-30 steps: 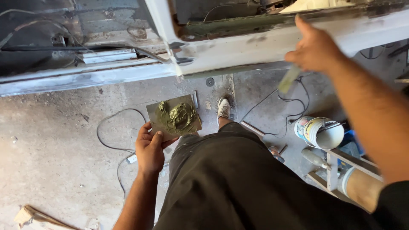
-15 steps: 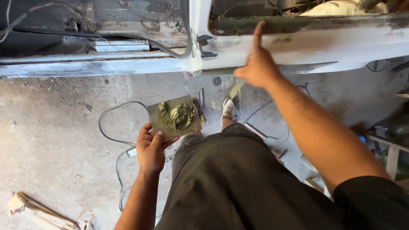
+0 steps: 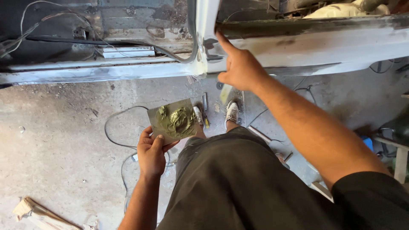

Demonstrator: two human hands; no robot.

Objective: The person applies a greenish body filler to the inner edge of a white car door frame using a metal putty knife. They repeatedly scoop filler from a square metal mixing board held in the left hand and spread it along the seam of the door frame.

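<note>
Near field: the person's dark shorts fill the lower centre.

Left hand, near left, is closed on the near corner of a flat square mixing board, thumb on top, fingers under. The board is held roughly level above the concrete floor and carries a smear of green-grey filler at its middle.

A thin cable loops on the floor under the board. White shoes show just beyond the knees.

Right hand, farther and to the right, has the index finger extended, its tip touching the sanded sill of the car body beside the white pillar. The remaining fingers curl around a pale spreader, which hangs down and toward the viewer from the palm.

Key relation: the filler lies down-left and nearer than the right hand; the sill's long axis runs left-right.
</note>
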